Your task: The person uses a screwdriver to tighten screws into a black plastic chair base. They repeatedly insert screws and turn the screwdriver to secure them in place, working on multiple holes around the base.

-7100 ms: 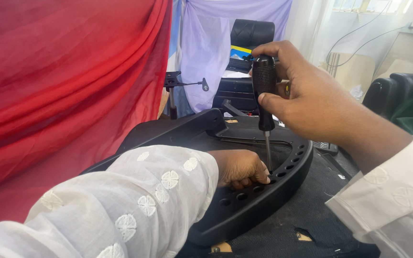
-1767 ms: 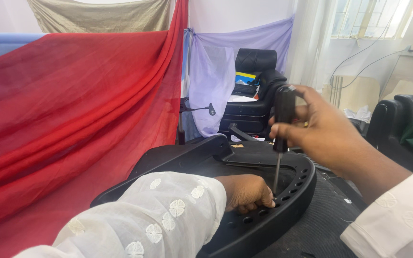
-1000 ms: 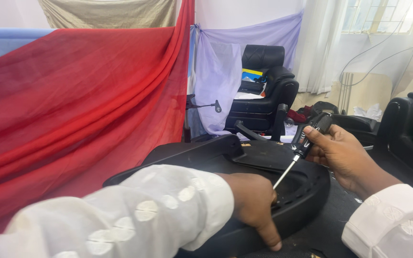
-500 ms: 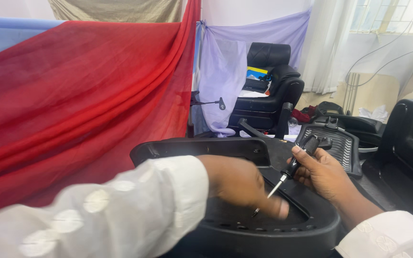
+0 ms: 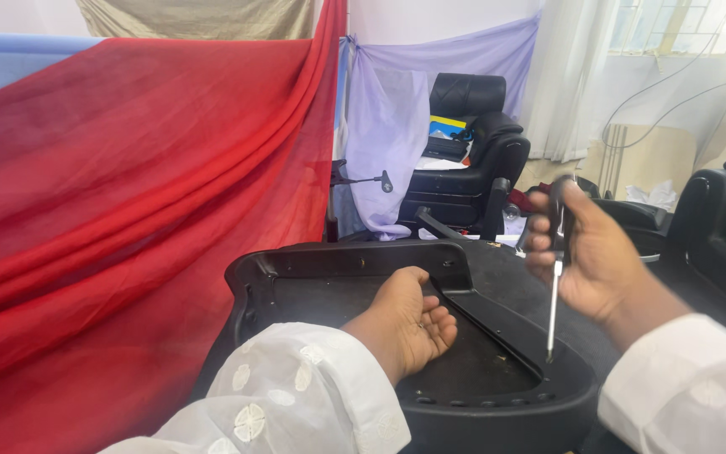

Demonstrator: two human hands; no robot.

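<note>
The right hand (image 5: 594, 256) grips a black-handled screwdriver (image 5: 555, 282), tip down beneath its fingers; the left hand (image 5: 405, 324), fingers loosely curled, rests empty on the black plastic shell (image 5: 497, 395).

- Left hand (image 5: 409, 324): palm turned up and partly toward the right, fingers (image 5: 440, 322) loosely curled, nothing gripped, back of hand resting low.
- Left forearm comes in from bottom-left, covered by a white embroidered sleeve up to the wrist.
- Right hand (image 5: 586, 252): raised, slightly blurred, fingers wrapped round a dark handle with thumb side facing the camera.
- Right forearm enters from bottom-right, white cuff at the wrist.
- The 2 hands are apart.
</note>
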